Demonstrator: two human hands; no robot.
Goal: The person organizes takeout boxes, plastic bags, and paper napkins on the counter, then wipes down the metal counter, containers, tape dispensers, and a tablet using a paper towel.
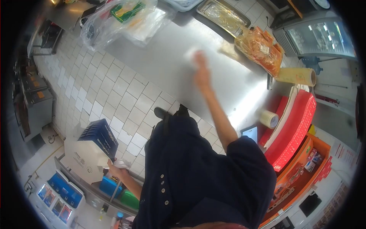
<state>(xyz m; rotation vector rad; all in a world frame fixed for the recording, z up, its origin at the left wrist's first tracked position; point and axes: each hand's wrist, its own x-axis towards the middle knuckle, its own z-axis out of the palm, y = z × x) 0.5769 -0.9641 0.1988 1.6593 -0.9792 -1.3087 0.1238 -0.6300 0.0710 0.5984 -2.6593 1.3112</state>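
My right hand reaches out over the steel table, smeared by motion. A white cloth or paper wipe shows at its fingertips, against the tabletop. Down at the lower left, my left hand is beside a white cardboard box, its fingers closed around something pale that I cannot make out. Crumpled clear plastic lies right beside that hand. Behind the white box stand several dark blue flat boxes.
Clear plastic bags lie at the table's far left. A metal tray, a bag of orange-red food, a film roll and a tape roll line the right side. Red boxes stand near my right elbow.
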